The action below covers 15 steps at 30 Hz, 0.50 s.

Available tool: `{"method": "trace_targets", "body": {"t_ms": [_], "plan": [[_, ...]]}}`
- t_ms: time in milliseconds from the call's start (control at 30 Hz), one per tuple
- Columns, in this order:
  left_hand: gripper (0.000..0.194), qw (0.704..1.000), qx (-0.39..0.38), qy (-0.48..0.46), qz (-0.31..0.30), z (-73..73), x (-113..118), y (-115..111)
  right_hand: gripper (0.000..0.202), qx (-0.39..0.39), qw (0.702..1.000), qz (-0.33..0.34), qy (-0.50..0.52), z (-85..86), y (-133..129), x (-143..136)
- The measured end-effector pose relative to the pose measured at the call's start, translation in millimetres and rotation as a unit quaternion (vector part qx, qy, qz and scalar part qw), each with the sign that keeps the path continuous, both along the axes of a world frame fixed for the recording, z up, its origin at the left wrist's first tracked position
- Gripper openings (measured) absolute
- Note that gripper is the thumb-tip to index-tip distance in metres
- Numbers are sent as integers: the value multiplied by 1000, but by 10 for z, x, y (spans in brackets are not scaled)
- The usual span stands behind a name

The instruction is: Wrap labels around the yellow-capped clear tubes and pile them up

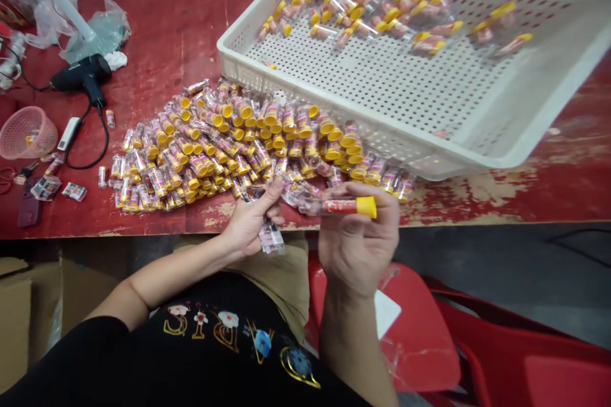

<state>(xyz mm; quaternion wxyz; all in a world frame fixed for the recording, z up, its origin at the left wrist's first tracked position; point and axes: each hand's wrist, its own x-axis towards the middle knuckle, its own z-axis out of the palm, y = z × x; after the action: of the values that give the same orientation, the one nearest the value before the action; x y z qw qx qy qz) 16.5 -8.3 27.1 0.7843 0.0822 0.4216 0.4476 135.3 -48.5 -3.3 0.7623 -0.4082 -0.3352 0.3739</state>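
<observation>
Tube (341, 206) with yellow cap: gripped between the fingers of the right hand (359, 232), held roughly level at the table's (157, 25) front edge. Left hand (252, 219): closed on small clear wrappers (271, 236), just beside the right. Pile of capped tubes (205, 146): along the front edge, adjoining the perforated white basket (405, 95), which contains further tubes.

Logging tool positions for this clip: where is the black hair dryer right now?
Head view, far left: the black hair dryer lies on the red table, just above the pink basket.
</observation>
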Motion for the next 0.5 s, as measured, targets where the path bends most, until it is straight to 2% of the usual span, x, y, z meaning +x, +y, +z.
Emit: {"method": "trace_targets", "body": {"t_ms": [167,233,300,367,433,500], "plan": [[52,1000,-14,-5,-25,0,-20,-10,33,-10,991,-85,-99,-55,-98,0],[47,1000,-8,-5,-24,-17,-30,-4,30,-18,990,-95,-105,-40,-163,48],[44,1000,0,4,-15,-42,-27,-6,24,-43,997,-47,-49,-31,-188,93],[44,1000,8,12,-13,-63,-9,-21,22,-92,995,31,-1,-51,-160,109],[45,1000,15,9,-26,-70,18,-44,21,-147,986,66,-30,-97,-97,90],[45,999,21,4,-28,-61,41,-64,19,-169,978,37,-116,-144,-33,49]]}}
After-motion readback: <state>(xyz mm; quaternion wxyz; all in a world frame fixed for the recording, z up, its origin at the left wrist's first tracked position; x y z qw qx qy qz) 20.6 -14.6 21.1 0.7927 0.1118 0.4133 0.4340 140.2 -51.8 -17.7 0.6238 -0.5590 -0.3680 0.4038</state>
